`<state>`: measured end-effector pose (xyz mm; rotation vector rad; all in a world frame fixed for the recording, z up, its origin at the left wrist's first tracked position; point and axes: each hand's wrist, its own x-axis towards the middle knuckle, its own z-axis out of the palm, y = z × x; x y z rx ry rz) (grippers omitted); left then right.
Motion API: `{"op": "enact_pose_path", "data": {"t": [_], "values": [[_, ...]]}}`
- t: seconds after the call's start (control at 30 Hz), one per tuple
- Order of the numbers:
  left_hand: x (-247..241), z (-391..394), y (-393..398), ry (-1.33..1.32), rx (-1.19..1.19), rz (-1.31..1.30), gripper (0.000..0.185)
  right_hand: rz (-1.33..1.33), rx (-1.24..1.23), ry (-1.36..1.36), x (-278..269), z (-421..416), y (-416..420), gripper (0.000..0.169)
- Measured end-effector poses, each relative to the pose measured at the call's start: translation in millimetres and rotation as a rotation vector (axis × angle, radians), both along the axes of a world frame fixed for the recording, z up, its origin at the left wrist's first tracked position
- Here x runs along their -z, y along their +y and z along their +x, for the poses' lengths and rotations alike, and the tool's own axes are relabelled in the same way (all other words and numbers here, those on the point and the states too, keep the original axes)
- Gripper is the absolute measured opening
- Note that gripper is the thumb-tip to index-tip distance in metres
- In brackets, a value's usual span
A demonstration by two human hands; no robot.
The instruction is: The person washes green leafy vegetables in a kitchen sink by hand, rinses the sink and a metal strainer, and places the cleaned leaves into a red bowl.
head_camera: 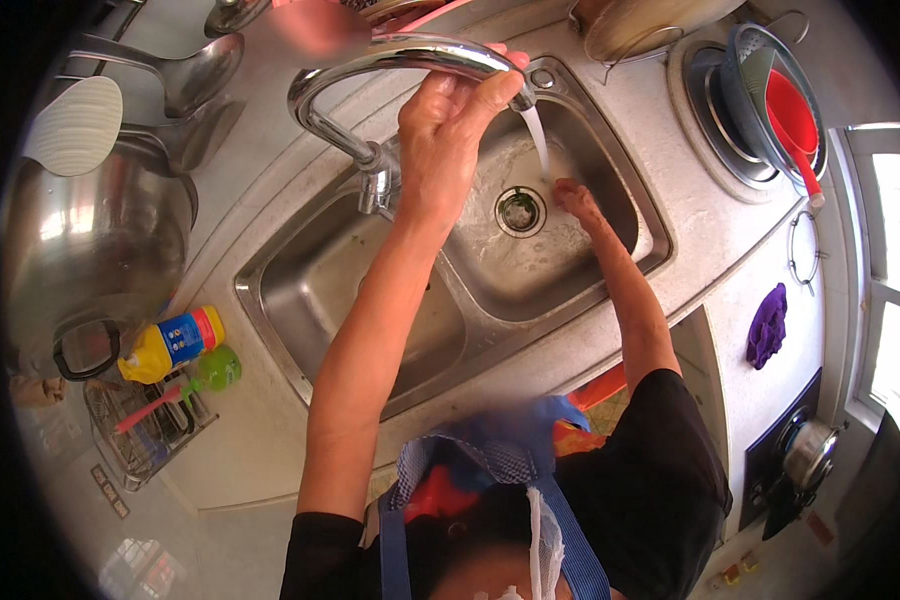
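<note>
My left hand (450, 124) grips the curved chrome faucet spout (420, 54) near its outlet, thumb on the near side. A stream of water (538, 141) runs from the spout into the right basin (495, 274) of a double stainless steel sink. Low in that basin, beside the falling water, is my right hand (576, 201), fingers partly curled; I see nothing held in it. The basin's drain strainer (520, 212) has green scraps in it, and shallow water spreads around it. The left basin (322, 262) lies partly behind my left forearm.
A large steel pot (97, 247), hanging ladles, a yellow bottle (176, 343) and a green bottle (217, 368) are at left. Stacked bowls with a red strainer (791, 112) stand at upper right. A purple cloth (766, 326) and a small pot (810, 450) on a stove are farther right.
</note>
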<state>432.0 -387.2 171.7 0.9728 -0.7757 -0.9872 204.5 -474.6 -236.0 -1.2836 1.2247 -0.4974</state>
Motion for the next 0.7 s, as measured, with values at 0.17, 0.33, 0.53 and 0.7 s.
{"op": "enact_pose_path", "data": {"t": [0.17, 0.33, 0.53, 0.7], "values": [[-1, 3, 10, -0.056, 0.009, 0.025, 0.032, 0.020, -0.127, 0.233, 9, 28, 4, 0.028], [-3, -3, 1, -0.044, 0.053, -0.011, 0.033, -0.206, -0.081, 0.343, 40, 55, 17, 0.037], [1, 3, 8, -0.045, 0.044, 0.006, 0.030, -0.495, -0.798, 0.456, 3, 72, 45, 0.021], [2, 2, 13, -0.035, 0.044, -0.008, 0.028, -0.380, -0.597, 0.572, -18, 14, 31, 0.017]]}}
